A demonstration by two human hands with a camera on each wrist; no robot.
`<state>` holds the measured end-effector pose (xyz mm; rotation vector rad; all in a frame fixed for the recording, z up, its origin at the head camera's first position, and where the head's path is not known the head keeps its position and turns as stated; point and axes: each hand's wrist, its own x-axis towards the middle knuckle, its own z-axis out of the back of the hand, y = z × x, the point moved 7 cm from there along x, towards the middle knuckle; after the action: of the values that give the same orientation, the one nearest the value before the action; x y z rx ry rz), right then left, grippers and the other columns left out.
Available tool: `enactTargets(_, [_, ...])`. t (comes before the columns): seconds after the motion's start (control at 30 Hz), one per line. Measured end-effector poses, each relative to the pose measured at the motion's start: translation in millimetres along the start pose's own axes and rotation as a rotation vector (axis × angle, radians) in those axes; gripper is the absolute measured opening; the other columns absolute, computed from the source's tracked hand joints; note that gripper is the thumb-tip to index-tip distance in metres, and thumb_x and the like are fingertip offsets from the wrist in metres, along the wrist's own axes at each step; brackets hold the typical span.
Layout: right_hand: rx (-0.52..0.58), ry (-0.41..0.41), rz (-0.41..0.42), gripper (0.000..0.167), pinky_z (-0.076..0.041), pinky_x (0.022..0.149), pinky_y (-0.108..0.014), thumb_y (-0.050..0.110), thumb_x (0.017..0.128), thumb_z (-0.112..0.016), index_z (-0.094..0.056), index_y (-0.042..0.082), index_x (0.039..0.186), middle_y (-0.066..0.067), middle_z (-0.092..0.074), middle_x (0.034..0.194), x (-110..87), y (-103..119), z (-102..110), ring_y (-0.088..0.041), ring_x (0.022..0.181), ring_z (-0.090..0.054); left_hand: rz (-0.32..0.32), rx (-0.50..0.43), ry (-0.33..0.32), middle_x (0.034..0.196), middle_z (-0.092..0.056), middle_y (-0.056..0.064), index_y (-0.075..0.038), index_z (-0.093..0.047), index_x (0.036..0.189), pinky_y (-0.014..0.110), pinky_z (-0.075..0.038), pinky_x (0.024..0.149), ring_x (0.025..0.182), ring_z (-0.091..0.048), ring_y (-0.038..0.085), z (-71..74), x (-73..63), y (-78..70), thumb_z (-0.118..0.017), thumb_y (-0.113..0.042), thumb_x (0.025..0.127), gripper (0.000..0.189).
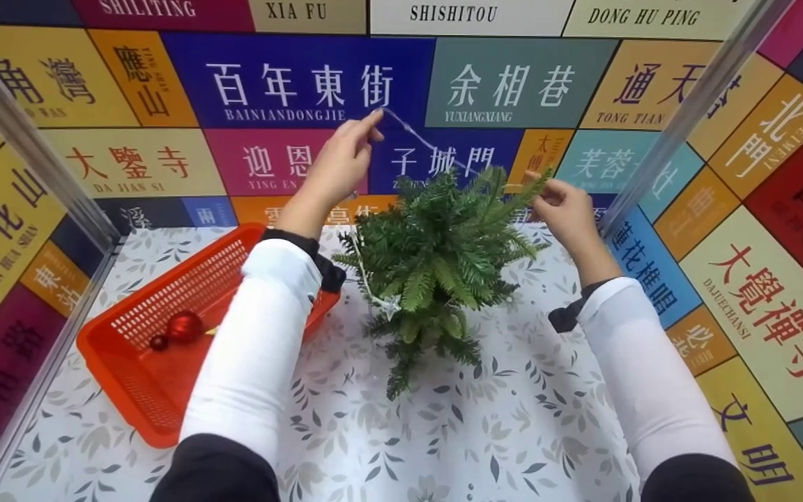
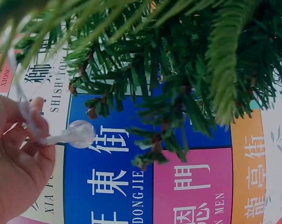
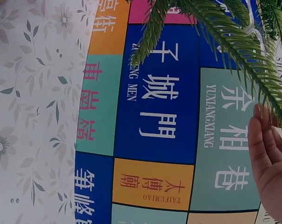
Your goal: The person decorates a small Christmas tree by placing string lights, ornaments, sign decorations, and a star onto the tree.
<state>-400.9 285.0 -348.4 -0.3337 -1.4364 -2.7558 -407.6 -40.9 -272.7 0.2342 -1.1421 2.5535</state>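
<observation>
A small artificial Christmas tree (image 1: 443, 258) stands on the patterned cloth. My left hand (image 1: 342, 160) is raised behind its left side and pinches a clear string light (image 1: 408, 129), whose wire runs down to the tree's top. In the left wrist view a clear bulb (image 2: 80, 134) sticks out beyond the fingers of my left hand (image 2: 19, 158). A star-shaped light (image 1: 389, 307) hangs on the tree's front left. On the other side, my right hand (image 1: 569, 213) pinches the tip of an upper branch (image 3: 243, 51); the branch partly hides its fingertips.
Left of the tree lies an orange-red plastic basket (image 1: 123, 401) with a large red ball (image 1: 184, 326) and a small dark red ball (image 1: 158, 342) inside. Printed panels (image 1: 297, 77) stand behind and at both sides. Floral cloth (image 1: 513, 418) covers the table.
</observation>
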Motion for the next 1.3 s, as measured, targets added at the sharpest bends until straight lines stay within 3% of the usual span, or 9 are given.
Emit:
enactTargets(0.17, [0.157,0.017,0.019,0.027,-0.050,0.063,-0.024,0.012,0.086,-0.057,-0.063,0.016,0.112,-0.005,-0.064,0.086,0.9,-1,-2,-0.017,0.064,-0.059,0.027,-0.032,0.059,0.117,-0.047,-0.003,-0.024,-0.020,0.141,0.019,-0.043,0.068,0.075,-0.044,0.010,-4.4,-0.1,6.2,-0.039,-0.008,0.093,0.055])
enactTargets(0.27, [0.173,-0.008,0.048,0.021,-0.050,0.061,-0.023,0.008,0.085,-0.057,-0.065,0.005,0.105,-0.005,-0.065,0.076,-0.5,-1,1,-0.014,0.060,-0.059,0.043,-0.046,0.053,0.116,-0.048,-0.003,-0.022,-0.023,0.141,0.022,-0.042,0.069,0.073,-0.043,0.010,-4.0,1.1,11.3,-0.040,-0.008,0.093,0.053])
enactTargets(0.43, [-0.038,-0.058,0.136,0.016,-0.045,0.057,-0.019,0.004,0.083,-0.052,-0.066,-0.001,0.088,-0.005,-0.062,0.080,-0.5,9,1,-0.008,0.061,-0.055,0.050,-0.057,0.027,0.114,-0.050,-0.002,-0.020,-0.029,0.139,0.022,-0.040,0.075,0.079,-0.045,0.013,-0.6,2.4,16.3,-0.040,-0.006,0.092,0.050])
enactTargets(0.5, [-0.121,-0.070,0.160,0.015,-0.042,0.056,-0.019,0.006,0.083,-0.051,-0.065,0.000,0.083,-0.005,-0.060,0.087,0.7,14,0,-0.007,0.065,-0.053,0.061,-0.080,0.030,0.114,-0.049,-0.002,-0.021,-0.030,0.139,0.022,-0.043,0.069,0.078,-0.047,0.015,0.3,2.3,18.2,-0.038,-0.002,0.091,0.052])
enactTargets(0.67, [-0.120,-0.076,0.108,0.015,-0.039,0.054,-0.020,0.004,0.081,-0.052,-0.065,-0.001,0.086,-0.008,-0.058,0.089,4.2,16,-3,-0.015,0.069,-0.051,0.089,-0.137,0.056,0.113,-0.049,0.000,-0.028,-0.028,0.139,0.023,-0.045,0.058,0.077,-0.052,0.015,-0.8,1.7,22.0,-0.034,0.008,0.086,0.064])
enactTargets(0.8, [-0.049,-0.009,-0.023,0.027,-0.039,0.053,-0.021,0.006,0.083,-0.053,-0.064,0.008,0.107,-0.010,-0.060,0.100,8.8,9,-10,-0.016,0.073,-0.053,0.104,-0.155,0.093,0.107,-0.055,0.002,-0.033,-0.026,0.139,0.026,-0.047,0.058,0.077,-0.054,0.021,-6.4,1.0,22.5,-0.035,0.003,0.090,0.061])
enactTargets(1.03, [-0.090,0.218,-0.115,0.047,-0.033,0.044,-0.024,0.000,0.083,-0.047,-0.052,0.018,0.125,-0.016,-0.053,0.119,19.4,-2,-29,-0.011,0.045,-0.032,0.184,-0.128,0.190,0.096,-0.061,0.004,-0.026,-0.020,0.141,0.025,-0.045,0.054,0.065,-0.052,0.018,-18.6,-1.7,40.1,-0.033,-0.001,0.092,0.056])
enactTargets(1.17, [-0.024,0.354,-0.115,0.047,-0.044,0.060,-0.026,-0.002,0.084,-0.047,-0.048,0.013,0.129,-0.014,-0.045,0.129,20.3,-12,-39,-0.014,0.065,-0.046,0.250,-0.154,0.219,0.098,-0.061,0.005,-0.025,-0.021,0.141,0.023,-0.042,0.049,0.059,-0.047,0.013,-25.5,-5.1,58.5,-0.030,0.000,0.091,0.057])
enactTargets(1.3, [-0.039,0.428,-0.119,0.040,-0.045,0.074,-0.033,0.004,0.085,-0.050,-0.049,0.006,0.125,-0.011,-0.053,0.113,17.7,-27,-42,-0.015,0.079,-0.049,0.276,-0.216,0.273,0.095,-0.061,0.007,-0.021,-0.022,0.141,0.018,-0.036,0.044,0.055,-0.045,0.010,-38.4,-10.2,69.8,-0.030,-0.004,0.094,0.051])
